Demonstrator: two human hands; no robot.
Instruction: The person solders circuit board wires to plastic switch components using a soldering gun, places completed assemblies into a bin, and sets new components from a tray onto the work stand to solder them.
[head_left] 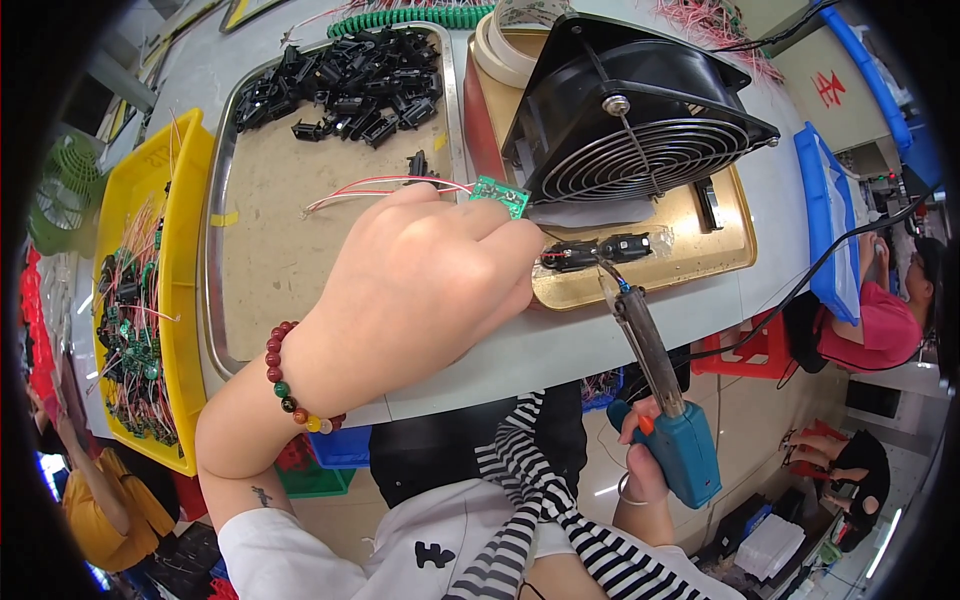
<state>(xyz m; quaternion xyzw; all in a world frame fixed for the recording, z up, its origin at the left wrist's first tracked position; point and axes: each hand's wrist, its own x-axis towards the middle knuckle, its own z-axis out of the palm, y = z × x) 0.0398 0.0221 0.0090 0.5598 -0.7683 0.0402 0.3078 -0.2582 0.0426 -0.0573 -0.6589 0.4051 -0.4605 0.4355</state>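
Two hands are at work over the pale counter (600,340). The left hand (430,270) reaches far across it, fingers curled closed around a small green circuit board (500,193) whose red and white wires (370,185) trail off to the left over a steel tray (215,300). Only the far corner of the board shows past the knuckles, so how the fingers pinch it underneath cannot be told.

The right hand (645,450) sits nearer, below the counter edge, wrapped shut around the blue grip of a soldering gun (665,400). The gun's long axis runs from that grip up and slightly left, and its tip ends just beside a pair of small black connectors (600,250) lying on a brass-coloured tray (720,250). Those connectors lie just right of the left hand's fingertips and directly ahead of the gun's tip, so the left hand is the closer of the two (the right reaches them only through the tool).

Behind the brass tray stands a black fan (640,120) with a wire grille. More black connectors (340,85) are heaped at the far end of the steel tray, and a yellow bin (185,200) of wired parts sits at far left.
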